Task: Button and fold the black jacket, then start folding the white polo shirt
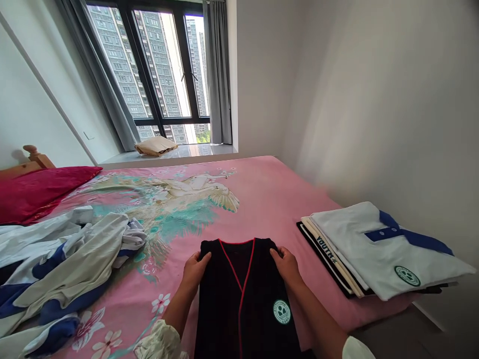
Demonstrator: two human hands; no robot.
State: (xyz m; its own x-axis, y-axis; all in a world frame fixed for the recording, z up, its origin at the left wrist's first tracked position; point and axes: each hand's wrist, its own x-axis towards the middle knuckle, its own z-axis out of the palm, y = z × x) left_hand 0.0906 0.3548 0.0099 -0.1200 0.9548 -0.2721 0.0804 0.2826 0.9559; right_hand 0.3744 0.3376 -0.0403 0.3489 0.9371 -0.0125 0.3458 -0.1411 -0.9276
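A black vest point(245, 299) with red V-neck trim and a round green badge lies flat on the pink bedsheet point(262, 199), folded into a narrow strip. My left hand point(194, 271) grips its upper left edge, fingers curled over the cloth. My right hand point(286, 264) grips the upper right edge the same way. Both forearms reach in from the bottom of the view.
A stack of folded shirts point(374, 249), topped by a white one with a blue collar, sits at the bed's right edge. A heap of unfolded white and blue clothes point(63, 269) lies at left. A red pillow point(37, 192) is far left, and a beige bundle point(155, 145) rests on the window sill.
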